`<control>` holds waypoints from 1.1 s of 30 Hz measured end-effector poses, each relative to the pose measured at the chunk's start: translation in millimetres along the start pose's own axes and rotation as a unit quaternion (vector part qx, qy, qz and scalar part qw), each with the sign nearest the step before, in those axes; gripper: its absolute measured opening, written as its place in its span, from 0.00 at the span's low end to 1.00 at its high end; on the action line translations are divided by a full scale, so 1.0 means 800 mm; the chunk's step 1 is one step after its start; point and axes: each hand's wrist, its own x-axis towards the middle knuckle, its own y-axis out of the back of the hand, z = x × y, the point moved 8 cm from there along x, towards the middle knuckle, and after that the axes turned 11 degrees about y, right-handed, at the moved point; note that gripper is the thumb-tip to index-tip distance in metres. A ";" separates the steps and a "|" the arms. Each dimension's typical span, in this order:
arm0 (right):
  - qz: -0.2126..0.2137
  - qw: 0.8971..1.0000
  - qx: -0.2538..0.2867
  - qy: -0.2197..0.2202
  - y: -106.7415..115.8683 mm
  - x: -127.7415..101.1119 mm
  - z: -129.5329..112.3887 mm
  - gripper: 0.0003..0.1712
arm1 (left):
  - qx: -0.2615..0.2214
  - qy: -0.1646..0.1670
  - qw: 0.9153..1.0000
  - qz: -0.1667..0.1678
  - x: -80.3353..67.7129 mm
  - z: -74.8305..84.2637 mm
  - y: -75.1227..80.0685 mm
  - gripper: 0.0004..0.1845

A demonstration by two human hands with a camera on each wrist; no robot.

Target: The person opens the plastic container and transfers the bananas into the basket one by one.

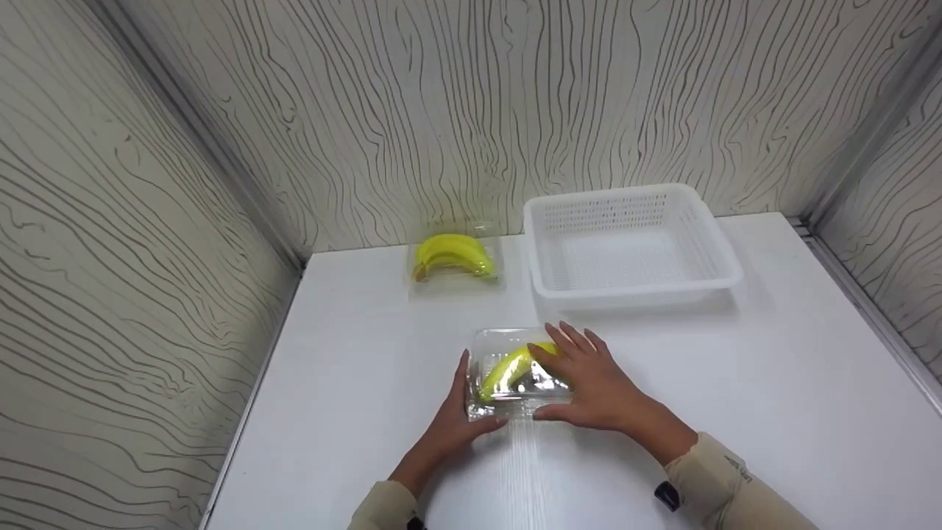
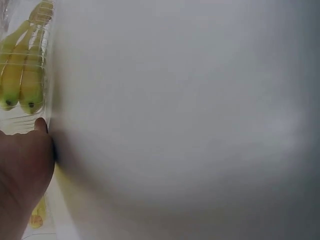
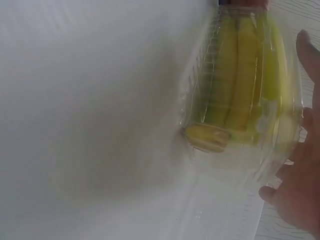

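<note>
A clear plastic clamshell box (image 1: pixel 491 352) with yellow bananas (image 1: pixel 508 369) inside lies on the white table (image 1: pixel 736 368) near its middle. My left hand (image 1: pixel 452 423) lies against the box's left side, fingers straight along it and thumb at the front corner. My right hand (image 1: pixel 596 383) rests flat on the lid with its fingers spread and its thumb at the front edge. The left wrist view shows my left hand (image 2: pixel 22 170) touching the box (image 2: pixel 25 120) below the bananas (image 2: pixel 22 75). In the right wrist view the box (image 3: pixel 240 150) and its bananas (image 3: pixel 235 85) lie beside my right hand (image 3: pixel 300 195).
A second clear box with a bunch of bananas (image 1: pixel 452 256) sits at the back, near the wall. To its right stands an empty white perforated basket (image 1: pixel 633 283). Patterned walls close in the table on the left, back and right.
</note>
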 end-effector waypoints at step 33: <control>-0.009 0.998 -0.064 0.023 -0.025 0.037 -0.013 0.52 | -0.013 0.020 1.000 -0.013 -0.002 0.001 0.001 0.68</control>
